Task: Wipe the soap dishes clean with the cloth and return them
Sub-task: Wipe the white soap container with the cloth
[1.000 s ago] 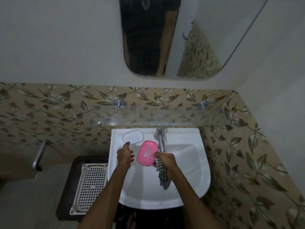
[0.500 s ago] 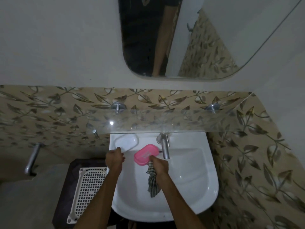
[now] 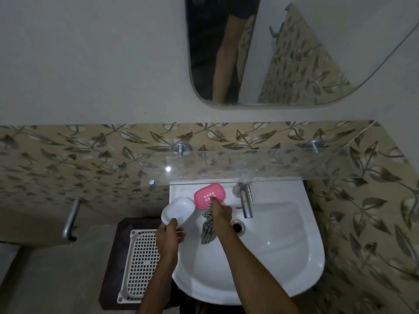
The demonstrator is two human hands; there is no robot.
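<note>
A pink soap dish (image 3: 209,195) with small drain holes lies on the back ledge of the white sink (image 3: 283,257), left of the tap. My right hand (image 3: 221,213) rests a fingertip on it and holds a striped cloth (image 3: 207,227) that hangs down into the basin. My left hand (image 3: 170,234) grips the near edge of a white soap dish (image 3: 178,210), lifted and tilted over the sink's left rim.
A chrome tap (image 3: 246,203) stands behind the drain (image 3: 237,226). A glass shelf (image 3: 260,165) overhangs the sink's back edge, with a mirror (image 3: 283,53) above. Left of the sink are a white perforated tray (image 3: 141,264) on a dark stool and a metal wall bar (image 3: 70,219).
My right hand has moved the pink dish from over the basin back onto the rear ledge. My left hand has taken hold of the white dish and lifted it off the ledge.
</note>
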